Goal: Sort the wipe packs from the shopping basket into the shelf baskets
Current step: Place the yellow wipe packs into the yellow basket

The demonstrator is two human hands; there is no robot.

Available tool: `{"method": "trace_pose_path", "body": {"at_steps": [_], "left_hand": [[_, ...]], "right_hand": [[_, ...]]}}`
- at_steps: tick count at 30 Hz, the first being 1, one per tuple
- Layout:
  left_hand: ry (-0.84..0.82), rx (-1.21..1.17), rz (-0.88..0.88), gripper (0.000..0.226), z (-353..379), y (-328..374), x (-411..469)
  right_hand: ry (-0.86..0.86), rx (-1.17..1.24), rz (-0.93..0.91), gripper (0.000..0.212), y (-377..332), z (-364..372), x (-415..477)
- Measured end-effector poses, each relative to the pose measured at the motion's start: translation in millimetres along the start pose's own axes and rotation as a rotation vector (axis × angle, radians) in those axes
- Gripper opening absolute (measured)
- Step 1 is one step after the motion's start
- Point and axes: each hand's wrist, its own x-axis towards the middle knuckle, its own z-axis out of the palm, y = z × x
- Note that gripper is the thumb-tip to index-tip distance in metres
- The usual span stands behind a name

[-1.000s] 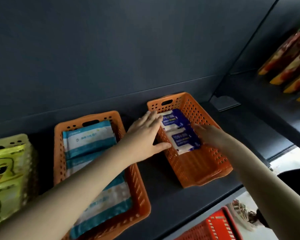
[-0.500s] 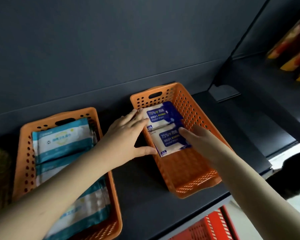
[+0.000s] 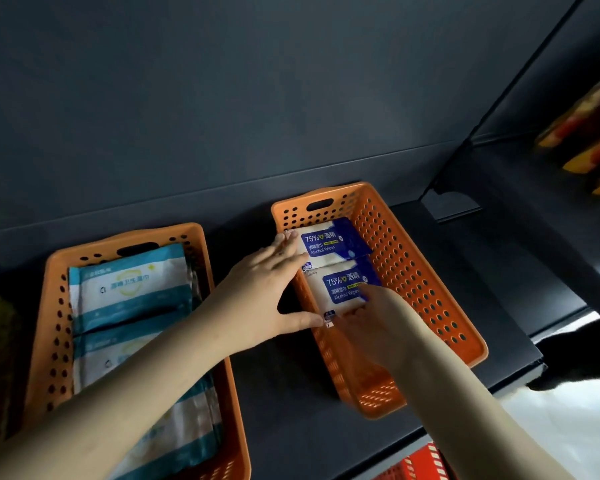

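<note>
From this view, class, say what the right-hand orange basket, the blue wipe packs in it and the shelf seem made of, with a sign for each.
Basket: moulded plastic, smooth orange; neat rows of holes and a handle slot. Wipe packs: soft plastic film, slightly glossy, printed; wrinkled edges. Shelf: matt dark grey, probably painted metal, though the look leaves it open.

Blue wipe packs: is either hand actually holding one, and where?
Neither clearly. Left hand fingers touch the far pack's left edge; right hand fingers lie on the near pack's front edge, a grip cannot be told.
</note>
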Motion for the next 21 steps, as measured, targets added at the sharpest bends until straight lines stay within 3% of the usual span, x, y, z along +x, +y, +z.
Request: {"method": "trace_pose_path", "body": {"at_steps": [4, 7, 9, 12, 14, 17, 21], "left_hand": [[0.028, -0.018, 0.021, 0.105, 1, -2, 0], [0.063, -0.016, 0.032, 0.108, 4, -5, 0], [0.081, 0.010, 0.046, 0.109, 5, -6, -1], [0.098, 0.031, 0.067, 0.107, 5, -5, -1], [0.102, 0.031, 0.065, 0.107, 6, -6, -1], [0.105, 0.027, 0.056, 0.105, 8, -7, 0], [0.086, 0.033, 0.034, 0.103, 6, -5, -1]], "right_hand": [[0.047, 0.036, 0.027, 0.037, 3, 0, 1], [0.120, -0.114, -0.050, 0.034, -3, -9, -12], [0.140, -0.403, -0.263, 0.041, -10, -11, -21], [0.006, -1.249, -0.756, 0.062, -23, -7, -13], [-0.059, -1.731, -0.950, 0.064, -28, -2, 12], [-0.047, -2.032, -0.935, 0.063, -25, -3, 47], [-0.041, -2.116, -0.890, 0.061, -18, -8, 66]]}}
